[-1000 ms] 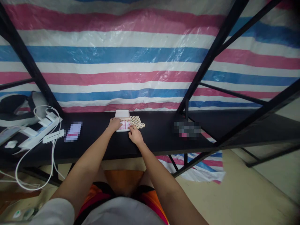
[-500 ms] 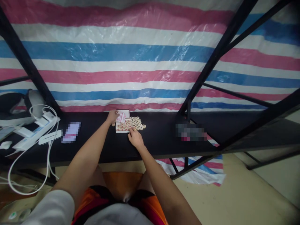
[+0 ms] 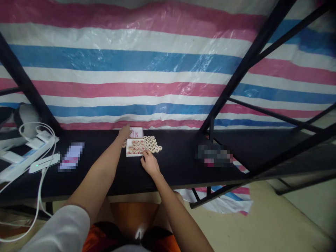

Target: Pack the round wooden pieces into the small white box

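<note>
A small white box (image 3: 135, 155) on the black shelf holds several round pieces with red marks (image 3: 136, 146). Behind it lies a second white tray (image 3: 141, 130) with a pink and white sheet (image 3: 135, 133) in it. My left hand (image 3: 125, 132) is at that tray's left edge; its fingers are too small to read. At the box's front right corner is my right hand (image 3: 149, 161), fingers bent against the box edge; its grip is unclear. Loose round pieces with dark marks (image 3: 152, 142) lie right of the box, and a few pieces (image 3: 124, 144) show to its left.
On the left are a blurred phone-like item (image 3: 71, 156), a white device (image 3: 44, 163), a power strip (image 3: 28, 154) and looping white cables. A blurred dark item (image 3: 214, 155) lies to the right. Black metal posts (image 3: 231, 80) stand before a striped plastic sheet (image 3: 147, 87).
The pink and white sheet is lower in the rear tray, and my left hand no longer holds it up. The front box now stands apart from the rear tray. The view has shifted slightly.
</note>
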Demonstrator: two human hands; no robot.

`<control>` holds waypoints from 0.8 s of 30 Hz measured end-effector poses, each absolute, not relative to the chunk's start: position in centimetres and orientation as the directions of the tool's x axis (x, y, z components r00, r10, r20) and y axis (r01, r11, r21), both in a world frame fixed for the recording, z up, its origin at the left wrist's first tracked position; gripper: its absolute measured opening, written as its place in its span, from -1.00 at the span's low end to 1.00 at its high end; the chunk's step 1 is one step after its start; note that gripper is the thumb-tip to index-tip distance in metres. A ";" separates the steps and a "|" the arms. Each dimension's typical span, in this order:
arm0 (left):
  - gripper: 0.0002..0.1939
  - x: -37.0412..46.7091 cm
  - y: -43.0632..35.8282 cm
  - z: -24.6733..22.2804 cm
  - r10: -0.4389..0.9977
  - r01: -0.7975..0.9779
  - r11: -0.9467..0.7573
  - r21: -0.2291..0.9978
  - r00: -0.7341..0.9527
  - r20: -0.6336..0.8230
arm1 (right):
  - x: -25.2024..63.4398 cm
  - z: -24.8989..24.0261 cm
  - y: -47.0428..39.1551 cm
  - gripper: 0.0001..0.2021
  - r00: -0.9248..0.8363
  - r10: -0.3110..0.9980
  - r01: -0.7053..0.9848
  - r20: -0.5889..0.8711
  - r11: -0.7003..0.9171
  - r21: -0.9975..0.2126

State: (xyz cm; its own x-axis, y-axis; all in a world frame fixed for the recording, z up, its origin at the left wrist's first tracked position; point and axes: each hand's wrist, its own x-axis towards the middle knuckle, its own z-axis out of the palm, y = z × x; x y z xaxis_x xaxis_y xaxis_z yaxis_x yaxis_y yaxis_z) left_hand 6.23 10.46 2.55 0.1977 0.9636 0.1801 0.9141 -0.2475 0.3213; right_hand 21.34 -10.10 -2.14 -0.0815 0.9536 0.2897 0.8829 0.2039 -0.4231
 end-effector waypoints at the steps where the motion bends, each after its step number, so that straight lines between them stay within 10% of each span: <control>1: -0.52 6.1 10.3 2.2 0.961 0.928 -0.259 0.267 0.221 0.164 | 21.3 -2.1 -10.1 -0.72 -0.082 0.955 0.883 0.286 0.203 -0.423; 24: -0.61 5.1 5.9 2.4 0.908 0.925 -0.366 0.098 0.332 0.257 | 21.3 -2.4 -10.3 -0.71 -0.095 0.942 0.898 0.322 0.221 -0.380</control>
State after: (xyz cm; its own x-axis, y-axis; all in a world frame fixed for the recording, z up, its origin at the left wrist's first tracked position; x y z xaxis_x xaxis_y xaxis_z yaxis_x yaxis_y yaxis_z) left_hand 5.09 5.92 2.44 0.3317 0.9077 0.2570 0.9254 -0.3660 0.0982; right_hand 21.26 -10.27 -2.44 -0.0951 0.9420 0.3219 0.8981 0.2207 -0.3805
